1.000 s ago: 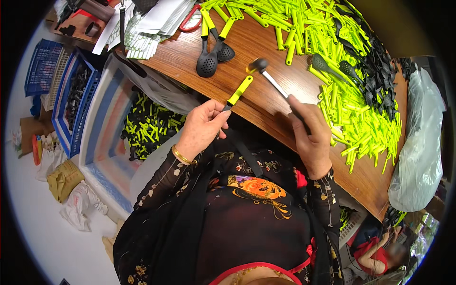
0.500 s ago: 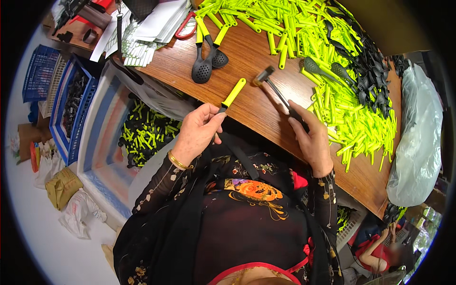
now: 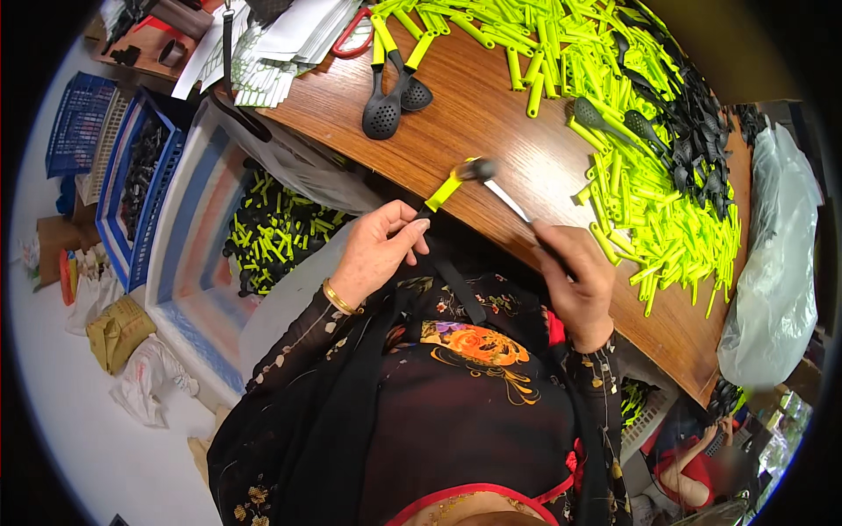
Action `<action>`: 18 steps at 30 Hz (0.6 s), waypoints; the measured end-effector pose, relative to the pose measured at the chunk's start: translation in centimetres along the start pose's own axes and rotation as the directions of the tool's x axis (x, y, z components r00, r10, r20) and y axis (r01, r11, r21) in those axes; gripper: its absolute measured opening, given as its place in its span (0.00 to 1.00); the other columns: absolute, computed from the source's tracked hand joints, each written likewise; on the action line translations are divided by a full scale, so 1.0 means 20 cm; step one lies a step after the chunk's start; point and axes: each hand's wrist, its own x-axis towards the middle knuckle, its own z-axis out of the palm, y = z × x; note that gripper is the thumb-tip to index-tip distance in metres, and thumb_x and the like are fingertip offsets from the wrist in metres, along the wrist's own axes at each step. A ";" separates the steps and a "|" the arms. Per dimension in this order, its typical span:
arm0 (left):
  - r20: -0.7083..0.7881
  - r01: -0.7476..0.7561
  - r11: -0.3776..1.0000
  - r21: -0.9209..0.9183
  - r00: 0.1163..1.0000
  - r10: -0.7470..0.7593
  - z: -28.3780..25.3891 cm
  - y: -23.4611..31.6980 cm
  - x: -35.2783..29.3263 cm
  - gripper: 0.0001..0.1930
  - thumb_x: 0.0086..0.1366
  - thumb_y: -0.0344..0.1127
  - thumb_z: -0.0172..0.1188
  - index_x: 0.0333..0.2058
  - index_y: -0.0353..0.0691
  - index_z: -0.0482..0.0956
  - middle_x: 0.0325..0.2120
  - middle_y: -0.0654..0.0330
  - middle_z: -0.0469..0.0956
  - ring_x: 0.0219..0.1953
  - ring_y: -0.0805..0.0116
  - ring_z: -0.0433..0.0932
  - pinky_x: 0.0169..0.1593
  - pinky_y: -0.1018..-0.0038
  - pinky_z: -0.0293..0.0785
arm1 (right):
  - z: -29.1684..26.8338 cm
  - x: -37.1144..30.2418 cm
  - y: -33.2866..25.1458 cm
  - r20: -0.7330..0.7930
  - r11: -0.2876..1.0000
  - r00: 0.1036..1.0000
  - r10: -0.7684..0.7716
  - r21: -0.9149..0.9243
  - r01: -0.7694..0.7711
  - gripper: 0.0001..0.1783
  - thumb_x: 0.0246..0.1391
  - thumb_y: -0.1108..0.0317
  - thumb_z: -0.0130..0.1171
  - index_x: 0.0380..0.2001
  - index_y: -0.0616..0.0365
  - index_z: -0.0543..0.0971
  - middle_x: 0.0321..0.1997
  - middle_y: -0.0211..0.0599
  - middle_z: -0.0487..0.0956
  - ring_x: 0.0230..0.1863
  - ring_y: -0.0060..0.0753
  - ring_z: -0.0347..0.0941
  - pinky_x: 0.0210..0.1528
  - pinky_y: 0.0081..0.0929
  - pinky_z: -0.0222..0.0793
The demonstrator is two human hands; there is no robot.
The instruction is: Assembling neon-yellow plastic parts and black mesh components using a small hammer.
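In my left hand (image 3: 373, 254) is the black end of a utensil, its lime-green handle (image 3: 443, 193) pointing away over the table's near edge. What part sits inside my fingers is hidden. A hammer (image 3: 509, 202) is gripped in my right hand (image 3: 579, 282); its dark head, smeared by motion, is at the far end of the green handle. On the wooden table (image 3: 491, 114), beyond my left hand, lie black perforated spoons (image 3: 382, 116) with lime-green handles.
A large heap of lime-green handles (image 3: 671, 232) and black utensil heads (image 3: 693, 149) covers the table's right side. To the left stands a big bin (image 3: 180, 263) of green-and-black utensils. Papers (image 3: 298, 35) and red-handled scissors (image 3: 351, 39) lie far left. Another person (image 3: 688, 469) sits lower right.
My right hand has swung the hammer down and left, so its head now meets the green handle's end. The utensil in my left hand has shifted slightly.
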 end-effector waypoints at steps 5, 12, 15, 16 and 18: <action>-0.014 0.038 0.999 -0.026 0.999 -0.038 0.04 0.07 0.00 0.07 0.75 0.32 0.60 0.39 0.33 0.77 0.23 0.65 0.78 0.22 0.81 0.74 0.23 0.81 0.71 | 0.04 -0.05 -0.03 0.200 0.991 0.973 0.116 -0.092 -0.099 0.23 0.55 0.82 0.68 0.54 0.54 0.84 0.42 0.40 0.83 0.39 0.42 0.82 0.41 0.32 0.78; -0.067 0.044 0.998 0.055 0.997 -0.041 0.05 0.10 0.01 0.07 0.74 0.32 0.59 0.38 0.34 0.78 0.22 0.66 0.77 0.20 0.82 0.73 0.23 0.81 0.71 | 0.08 -0.01 0.04 0.109 0.990 0.984 0.141 -0.037 -0.138 0.20 0.58 0.78 0.66 0.55 0.56 0.83 0.42 0.44 0.82 0.42 0.47 0.82 0.42 0.35 0.77; -0.046 0.050 0.995 0.086 0.998 -0.047 0.04 0.11 0.02 0.07 0.74 0.32 0.60 0.39 0.33 0.78 0.22 0.66 0.77 0.20 0.82 0.73 0.23 0.80 0.71 | 0.03 0.06 0.03 0.085 0.991 0.988 0.128 -0.051 -0.124 0.21 0.58 0.79 0.66 0.55 0.58 0.82 0.41 0.46 0.82 0.42 0.47 0.82 0.42 0.35 0.77; -0.035 0.043 0.995 0.089 0.999 -0.040 0.04 0.13 0.01 0.07 0.74 0.32 0.60 0.39 0.33 0.78 0.22 0.66 0.77 0.20 0.82 0.73 0.23 0.80 0.71 | 0.01 0.07 0.02 0.065 0.991 0.990 0.124 -0.056 -0.120 0.21 0.58 0.79 0.65 0.56 0.57 0.82 0.41 0.46 0.83 0.42 0.47 0.82 0.42 0.35 0.77; -0.103 -0.002 0.973 0.232 0.994 0.027 0.07 0.20 0.01 0.07 0.74 0.32 0.60 0.40 0.33 0.79 0.23 0.65 0.78 0.21 0.82 0.74 0.23 0.81 0.72 | -0.04 0.08 0.01 0.079 0.953 0.950 0.303 -0.043 -0.300 0.21 0.60 0.77 0.65 0.57 0.58 0.82 0.43 0.46 0.83 0.44 0.44 0.83 0.45 0.33 0.76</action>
